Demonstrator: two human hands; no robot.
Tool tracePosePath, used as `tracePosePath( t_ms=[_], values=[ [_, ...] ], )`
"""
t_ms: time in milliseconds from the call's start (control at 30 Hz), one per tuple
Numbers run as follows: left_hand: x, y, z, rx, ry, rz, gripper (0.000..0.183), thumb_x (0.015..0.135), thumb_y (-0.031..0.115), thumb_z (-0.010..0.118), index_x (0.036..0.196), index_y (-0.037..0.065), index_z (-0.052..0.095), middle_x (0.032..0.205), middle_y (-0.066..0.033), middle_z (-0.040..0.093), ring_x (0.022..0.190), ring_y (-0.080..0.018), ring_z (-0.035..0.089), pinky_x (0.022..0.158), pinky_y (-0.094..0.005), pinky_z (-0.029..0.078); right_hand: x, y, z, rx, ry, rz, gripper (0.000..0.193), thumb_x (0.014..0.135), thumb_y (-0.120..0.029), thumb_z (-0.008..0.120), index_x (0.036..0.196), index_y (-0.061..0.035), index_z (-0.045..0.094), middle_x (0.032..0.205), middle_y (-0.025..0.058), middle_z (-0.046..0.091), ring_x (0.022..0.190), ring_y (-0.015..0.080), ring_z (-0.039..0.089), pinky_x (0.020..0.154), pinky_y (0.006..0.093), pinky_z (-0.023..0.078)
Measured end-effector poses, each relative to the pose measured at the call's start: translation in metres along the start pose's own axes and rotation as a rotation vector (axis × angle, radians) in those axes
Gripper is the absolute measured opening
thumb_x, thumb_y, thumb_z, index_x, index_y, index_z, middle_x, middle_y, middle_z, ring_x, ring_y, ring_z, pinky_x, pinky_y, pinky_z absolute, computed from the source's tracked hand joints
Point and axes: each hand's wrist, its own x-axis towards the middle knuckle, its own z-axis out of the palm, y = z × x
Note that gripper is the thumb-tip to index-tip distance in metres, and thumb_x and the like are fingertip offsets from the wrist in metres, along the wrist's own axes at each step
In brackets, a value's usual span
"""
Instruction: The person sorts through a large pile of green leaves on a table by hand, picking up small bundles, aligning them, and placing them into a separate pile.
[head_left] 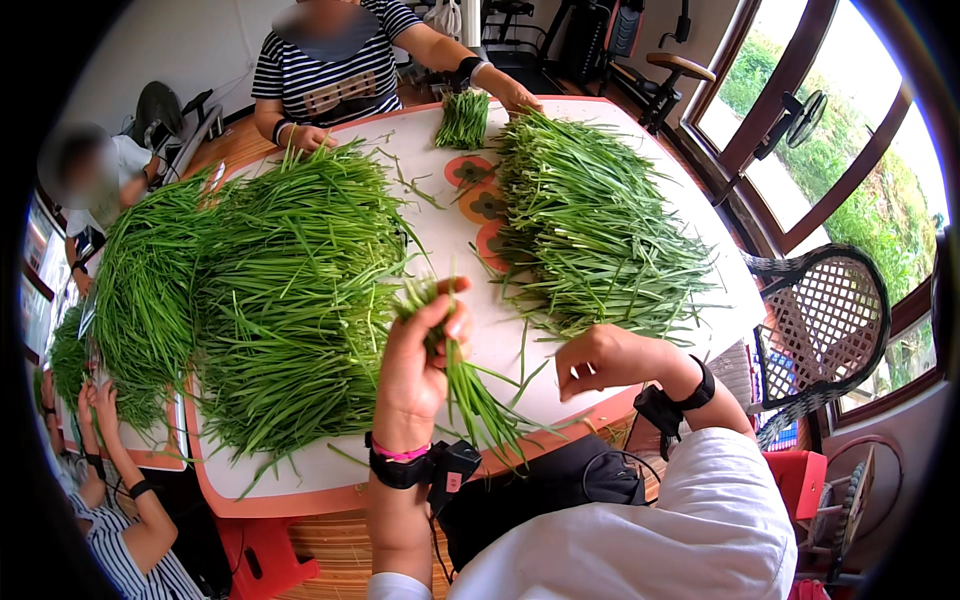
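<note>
My left hand (420,350), raised over the near side of the table, is closed around a small bunch of garlic chives (478,400). Their pale ends stick up above the fist, and the long green blades hang down to the right. To the right of that bunch is my right hand (605,360), its fingers curled and drawn together. Anything in its fingertips is too small to make out. A large pile of chives (290,290) lies left of my hands, and another pile (600,220) lies beyond my right hand.
The white table (720,320) has an orange rim. Across it, a person in a striped shirt (330,75) touches both piles; a small upright bunch (462,120) stands nearby. More people work at the left around another chive heap (150,290). A woven chair (825,320) stands right; a red stool (265,560) below.
</note>
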Motion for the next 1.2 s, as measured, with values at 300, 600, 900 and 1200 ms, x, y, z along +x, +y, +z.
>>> tracePosePath(
  t_ms=[300,600,900,1200],
  values=[
    [0.02,-0.001,0.012,-0.163,-0.061,0.097,0.03,0.094,0.033,0.047,0.1,0.005,0.054,0.056,0.0049,0.032,0.058,-0.0061,0.029,0.049,-0.019,0.027,-0.008,0.026,-0.05,-0.328,0.543,0.286,0.023,0.077,-0.012,0.067,0.099,-0.0097,0.063,0.081,0.004,0.063,0.057,0.0156,0.06,0.053,0.0292,0.047],
    [0.06,-0.054,0.015,-0.141,0.016,0.063,0.025,0.093,0.034,0.048,0.097,0.009,0.053,0.059,0.0037,0.036,0.07,-0.0108,0.038,0.063,-0.023,0.035,-0.002,0.099,-0.072,-0.786,0.56,0.435,0.009,0.077,-0.018,0.064,0.083,-0.0113,0.063,0.085,0.007,0.059,0.07,0.0277,0.061,0.059,0.0386,0.048],
    [0.084,-0.088,0.024,0.116,0.263,0.085,0.03,0.088,0.032,0.06,0.099,0.004,0.055,0.065,0.0055,0.037,0.059,-0.0054,0.036,0.051,-0.0189,0.029,0.009,0.067,-0.089,-0.26,0.765,0.204,0.01,0.075,-0.011,0.067,0.082,-0.0078,0.061,0.073,0.0036,0.064,0.05,0.016,0.056,0.048,0.0283,0.044],
    [0.081,-0.1,0.015,0.199,0.374,0.083,0.023,0.086,0.02,0.063,0.097,0.002,0.059,0.062,0.0079,0.038,0.055,-0.0023,0.035,0.048,-0.0173,0.026,-0.002,0.073,-0.097,-0.671,0.888,0.311,0.01,0.078,-0.017,0.066,0.075,-0.0082,0.061,0.068,0.0047,0.062,0.056,0.025,0.059,0.05,0.0343,0.045]
  ],
)
